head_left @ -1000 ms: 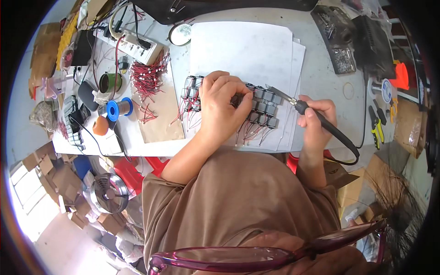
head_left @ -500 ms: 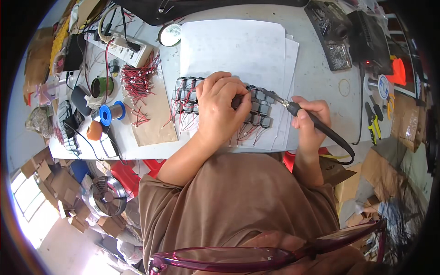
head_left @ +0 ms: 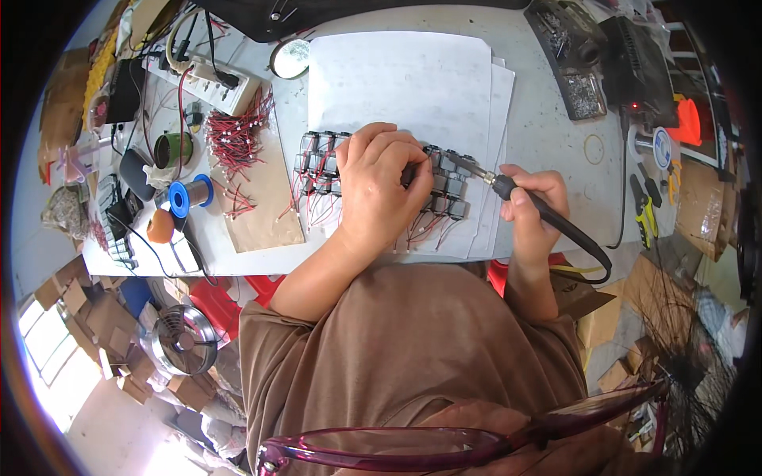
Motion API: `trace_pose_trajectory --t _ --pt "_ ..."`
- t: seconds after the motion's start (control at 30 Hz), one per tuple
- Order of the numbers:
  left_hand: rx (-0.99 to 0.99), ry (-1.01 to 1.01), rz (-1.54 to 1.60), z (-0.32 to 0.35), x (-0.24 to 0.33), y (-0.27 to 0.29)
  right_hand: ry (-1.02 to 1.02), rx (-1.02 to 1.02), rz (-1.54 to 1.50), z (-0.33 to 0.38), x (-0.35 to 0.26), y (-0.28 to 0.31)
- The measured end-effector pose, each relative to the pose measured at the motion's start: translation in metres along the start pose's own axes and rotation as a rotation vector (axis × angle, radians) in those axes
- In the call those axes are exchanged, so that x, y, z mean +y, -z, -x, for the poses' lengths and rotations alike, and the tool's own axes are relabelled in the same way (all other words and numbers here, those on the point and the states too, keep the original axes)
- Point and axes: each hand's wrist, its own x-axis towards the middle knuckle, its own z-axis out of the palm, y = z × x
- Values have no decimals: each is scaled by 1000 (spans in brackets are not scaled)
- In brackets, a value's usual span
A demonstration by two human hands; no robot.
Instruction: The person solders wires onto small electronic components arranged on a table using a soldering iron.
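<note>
Two rows of small dark rectangular parts with thin red and black wires (head_left: 321,165) lie across white paper sheets (head_left: 401,87) at the middle of the table. My left hand (head_left: 381,174) rests over these rows, its fingers curled and thumb closed against something dark that is mostly hidden. A soldering iron (head_left: 552,216) with a black grip and cable is held in my right hand (head_left: 538,197). Its metal end points left to the right-hand end of the rows; whether the tip touches a part, I cannot tell.
Left are a wire bundle (head_left: 236,139) on brown card, a blue solder spool (head_left: 189,197), a power strip (head_left: 222,87) and a green tin (head_left: 172,149). Right are a black box with a red light (head_left: 635,75), an iron stand (head_left: 565,47) and yellow-handled cutters (head_left: 647,214).
The whole view has shifted very slightly. Both hands and the soldering iron keep almost the same pose over the wired parts.
</note>
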Motion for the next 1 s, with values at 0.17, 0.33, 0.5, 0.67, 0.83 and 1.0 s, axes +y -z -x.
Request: trace_pose_trajectory --t 0.17,0.33,0.5,0.67,0.83,1.0 --pt "2 -9 -10 0 0 0 -1 -21 16 -1 0 0" --pt "10 -19 -20 -1 0 -1 59 -42 22 -4 1 0" --pt "22 -20 -16 -1 0 -2 23 42 -54 -5 1 -1" --pt "48 -62 -33 2 -1 -4 79 11 -63 -4 4 3" --pt "22 -24 -35 0 3 -1 -44 59 -64 -3 -4 0" --pt "55 -66 -41 1 0 -2 -78 80 3 -3 -5 -2"
